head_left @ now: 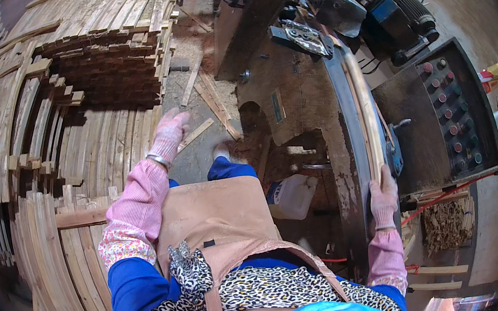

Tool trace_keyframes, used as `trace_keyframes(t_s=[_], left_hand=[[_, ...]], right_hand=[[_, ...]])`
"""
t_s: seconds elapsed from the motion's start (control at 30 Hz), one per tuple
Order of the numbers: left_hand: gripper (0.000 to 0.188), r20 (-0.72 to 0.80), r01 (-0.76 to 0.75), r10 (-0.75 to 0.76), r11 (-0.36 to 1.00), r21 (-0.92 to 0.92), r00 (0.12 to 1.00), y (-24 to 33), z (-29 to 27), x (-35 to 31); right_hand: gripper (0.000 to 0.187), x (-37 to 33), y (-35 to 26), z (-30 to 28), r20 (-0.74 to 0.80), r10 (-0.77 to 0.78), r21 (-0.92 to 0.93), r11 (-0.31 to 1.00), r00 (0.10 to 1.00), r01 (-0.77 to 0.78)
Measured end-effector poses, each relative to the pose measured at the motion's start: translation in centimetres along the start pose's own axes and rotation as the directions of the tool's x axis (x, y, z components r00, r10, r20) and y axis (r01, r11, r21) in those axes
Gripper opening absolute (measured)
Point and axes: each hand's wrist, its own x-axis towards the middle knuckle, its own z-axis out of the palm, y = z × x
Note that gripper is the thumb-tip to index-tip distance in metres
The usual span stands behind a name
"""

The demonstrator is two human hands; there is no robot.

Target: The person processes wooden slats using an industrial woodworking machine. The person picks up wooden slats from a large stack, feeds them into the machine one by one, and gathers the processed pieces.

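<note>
My right hand point(383, 197), in a pale pink glove, is closed around the near end of a long wooden strip point(363, 103). This strip lies lengthwise on the narrow metal bed point(354, 141) of a woodworking machine and runs up toward its dark cutting head point(340, 8). Out to the left, my gloved left hand point(171, 131) hangs in the air with its fingers loosely apart and nothing in them. Nearest to it is a tall stack of wooden strips point(106, 143). Where the strip passes the machine head, its far end is hard to make out.
A control panel point(444, 111) with several round buttons stands right of the bed. An electric motor point(412, 11) sits at the far right. Loose strips point(213, 100) and sawdust litter the floor ahead. A white plastic jug point(292, 197) stands beside the machine base. More strips point(55, 263) are piled at left.
</note>
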Motion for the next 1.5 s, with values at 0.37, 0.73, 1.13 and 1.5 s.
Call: trace_keyframes(t_s=[0.37,0.73,1.13,1.5], left_hand=[[0.061,-0.332,-0.196,0.476,0.764,0.614,0.815,2.5,-12.7,-8.2],[0.054,-0.625,0.48,0.57,0.404,0.779,0.533,3.1,-52.8,-30.4],[0.054,-0.749,0.572,0.399,0.485,0.662,0.529,-3.3,-53.5,-36.3],[0.062,-0.556,0.281,0.517,0.517,0.809,0.65,9.4,-27.0,-32.3]], right_hand=[[0.056,26.1,-1.5,10.6,-0.241,-0.342,-0.132,0.939,0.908,0.319],[0.05,3.7,-1.3,0.8,0.133,0.068,-0.133,0.99,0.989,-0.051],[0.05,4.5,0.2,2.0,-0.151,-0.068,-0.14,0.989,0.986,0.046],[0.042,27.0,-6.4,10.6,-0.125,-0.228,-0.239,0.952,0.966,0.193]])
